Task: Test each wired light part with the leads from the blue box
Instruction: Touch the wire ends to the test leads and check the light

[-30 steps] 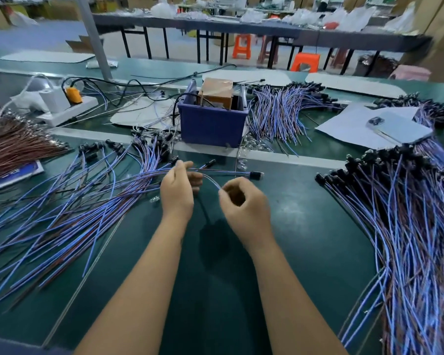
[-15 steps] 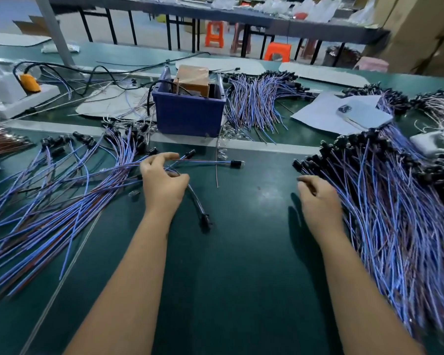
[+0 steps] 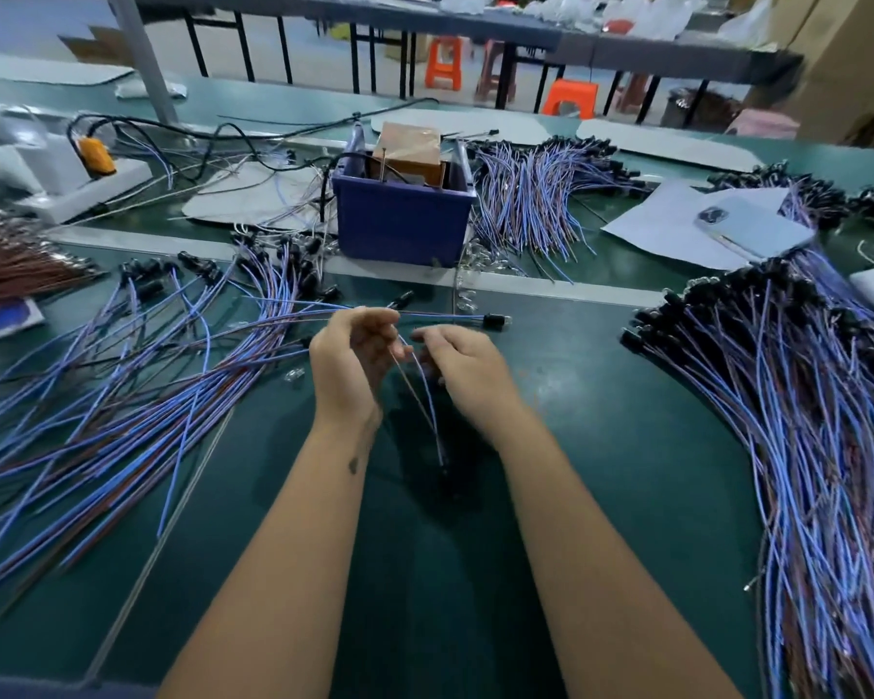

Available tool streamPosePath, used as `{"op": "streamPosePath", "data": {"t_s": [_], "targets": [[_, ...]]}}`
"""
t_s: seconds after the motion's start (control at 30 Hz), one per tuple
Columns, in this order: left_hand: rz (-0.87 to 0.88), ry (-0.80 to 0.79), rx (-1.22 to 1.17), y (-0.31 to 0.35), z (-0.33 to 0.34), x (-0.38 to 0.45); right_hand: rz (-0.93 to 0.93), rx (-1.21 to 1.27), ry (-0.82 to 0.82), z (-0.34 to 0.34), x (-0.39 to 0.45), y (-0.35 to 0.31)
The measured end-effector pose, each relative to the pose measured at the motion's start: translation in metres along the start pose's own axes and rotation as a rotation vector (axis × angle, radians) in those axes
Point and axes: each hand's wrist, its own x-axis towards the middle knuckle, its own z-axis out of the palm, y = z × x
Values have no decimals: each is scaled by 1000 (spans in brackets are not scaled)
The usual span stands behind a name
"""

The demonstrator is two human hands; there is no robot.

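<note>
Both hands are meeting mid-counter (image 3: pixel 601 446): left hand (image 3: pixel 346 368) and right hand (image 3: pixel 462 368) are pinching one wired light part (image 3: pixel 427 401), its leads dangling below.

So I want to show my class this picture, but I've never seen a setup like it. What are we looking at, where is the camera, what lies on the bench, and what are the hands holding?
There is no machine here: a person works with two bare hands. The camera sits on the person's head and looks forward and down, so you see both forearms reaching out.

The green bench carries heaps of thin blue and brown wires with black caps: one pile on the left, one on the right, and a further one behind. A blue box stands at the middle back, with cables running to it. A phone lies on white paper to the right.

The left hand and right hand together pinch one wired part, whose wires hang down between them. Motion blur hides the exact finger positions.
</note>
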Motion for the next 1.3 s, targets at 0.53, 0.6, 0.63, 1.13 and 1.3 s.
{"op": "streamPosePath", "data": {"t_s": [0.53, 0.6, 0.63, 1.13, 1.3], "targets": [[-168, -306, 152, -5, 18, -6, 9, 814, -149, -7, 8, 14], [-219, -271, 220, -7, 18, -5, 54, 872, -94, -7, 8, 13], [-232, -256, 240, -8, 17, -5, 71, 897, -61, -7, 8, 13], [268, -162, 762, -26, 13, -11, 23, 959, 114, -12, 8, 13], [327, -120, 750, -19, 13, -12, -31, 740, 221, -9, 8, 12]]}}
